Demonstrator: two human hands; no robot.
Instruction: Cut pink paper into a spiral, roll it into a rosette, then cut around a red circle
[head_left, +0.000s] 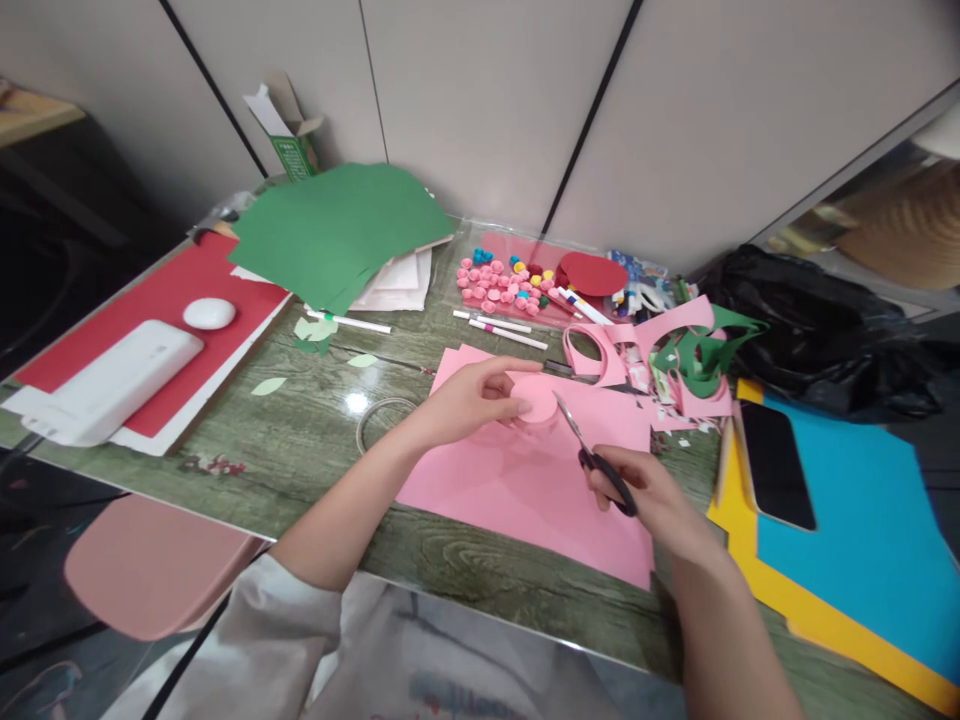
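Between the thumb and fingers of my left hand (487, 395) is a round piece of pink paper (537, 398). My right hand (637, 490) grips black-handled scissors (604, 470), whose blades point up and left towards the right edge of the round piece. Whether the blades touch the paper I cannot tell. Below both hands lie large pink sheets (517, 490) on the green wood-grain table. Pink paper offcuts (600, 350) with rounded holes lie just beyond the scissors.
Green sheets (337, 230) lie at the back left, near a red sheet (157, 340) bearing a white device (124, 380). Small paper rolls (499, 280) sit at the back. A phone (776, 465) rests on blue paper (862, 520) at right, below a black bag (802, 330).
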